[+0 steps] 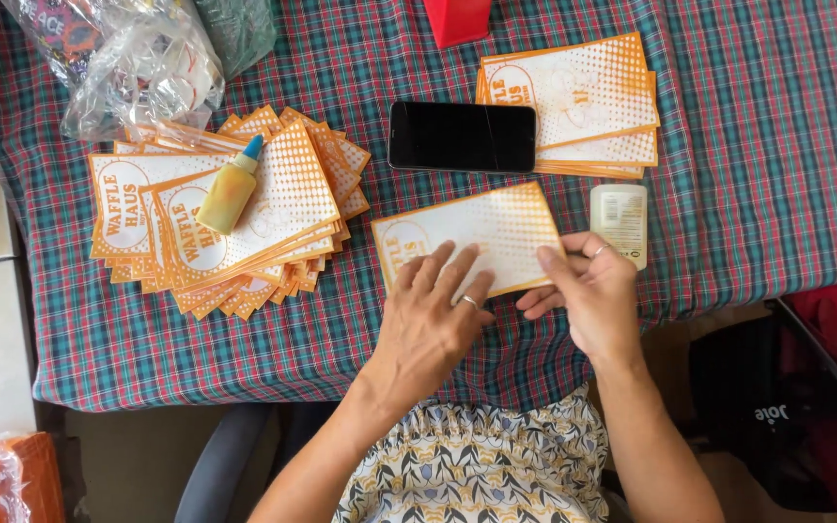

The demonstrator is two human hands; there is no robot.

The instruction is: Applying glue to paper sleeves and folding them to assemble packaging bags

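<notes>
Both of my hands meet on the orange-and-white paper envelope [472, 232], which lies flat at the near edge of the plaid table [748, 174], just below the black phone [462, 137]. It looks light, thin and easily creased, best taken by its edges. My left hand [433, 324] rests fingers spread on its lower part, while my right hand [588, 295] pinches the right corner between thumb and fingers.
</notes>
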